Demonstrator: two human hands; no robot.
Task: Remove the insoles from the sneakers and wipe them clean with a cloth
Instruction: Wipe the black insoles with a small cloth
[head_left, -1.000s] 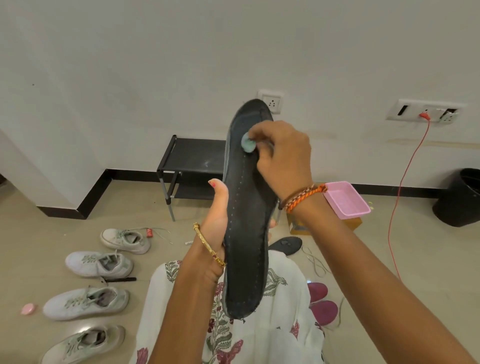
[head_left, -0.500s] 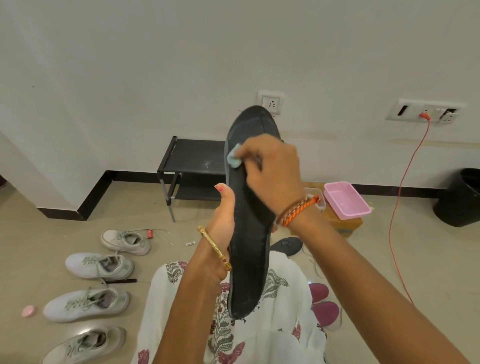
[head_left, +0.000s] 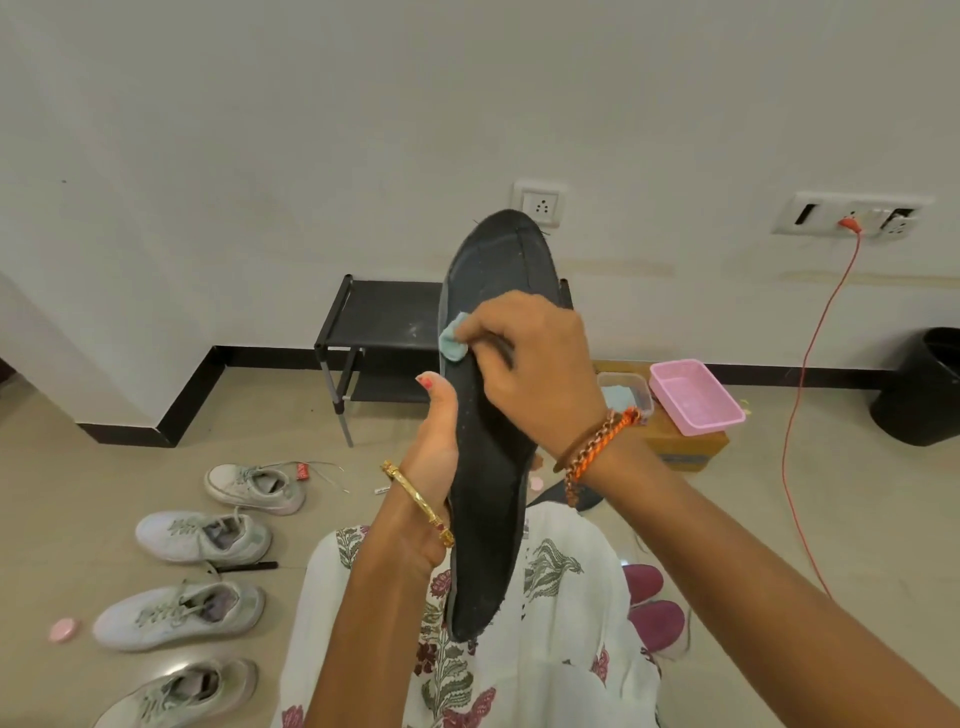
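Slippage is the main risk: the small cloth wad (head_left: 453, 340), pinched in the right hand (head_left: 530, 364), sits at the left edge of the insole (head_left: 491, 467) and could skid off it. The left hand (head_left: 434, 457) grips the insole upright above the lap, at its middle; hard rubbing could bend it. It looks black, thin, faintly speckled, with frayed edges.

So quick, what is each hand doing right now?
Left hand: grips the black insole, holding it up.
Right hand: pinches a small pale blue cloth against the insole.
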